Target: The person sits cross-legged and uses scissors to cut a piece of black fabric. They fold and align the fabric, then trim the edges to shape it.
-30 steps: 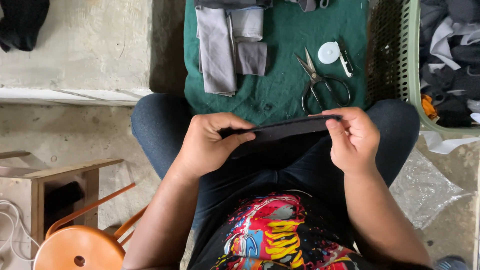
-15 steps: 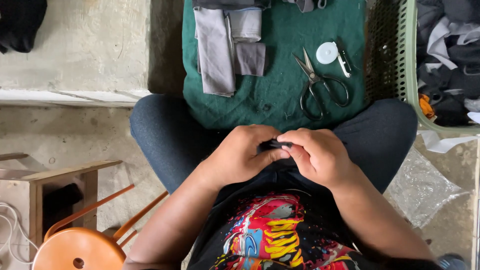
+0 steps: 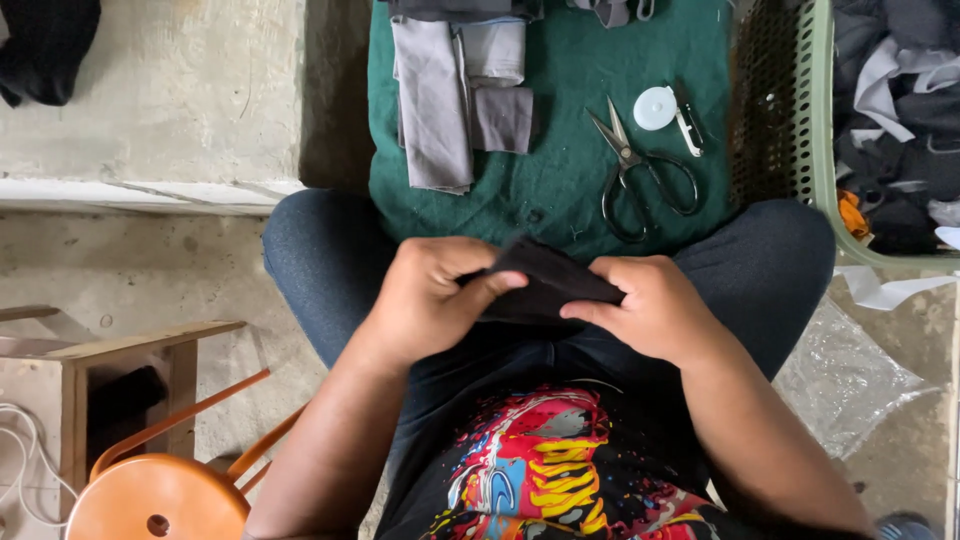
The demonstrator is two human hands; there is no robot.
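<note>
Left hand: I saw my left hand [image 3: 432, 295] curled over the near-left end of a dark cloth piece [image 3: 548, 283], thumb on top and the other digits folded under it, closed tight on the fabric.
Right hand: my right hand [image 3: 655, 310] gripped the opposite end of the same piece, fingers bent and pressed shut against it, thumb tip pointing toward the left hand.
Cloth position: the dark cloth piece sat between both hands, held above my lap, just in front of the near edge of the green mat [image 3: 560, 190]. It looked folded, with one corner standing up; I could not tell how many layers.
Mat contents: grey fabric strips [image 3: 450, 95] lay on the left part of the mat; scissors [image 3: 640, 170] lay open on the right part, well apart from my hands; a white round disc [image 3: 655, 108] rested just beyond the scissors.
Right side: a green basket [image 3: 822, 130] held mixed dark and light scraps.
Left side: an orange stool [image 3: 155, 500] stood near a wooden bench [image 3: 130, 345].
</note>
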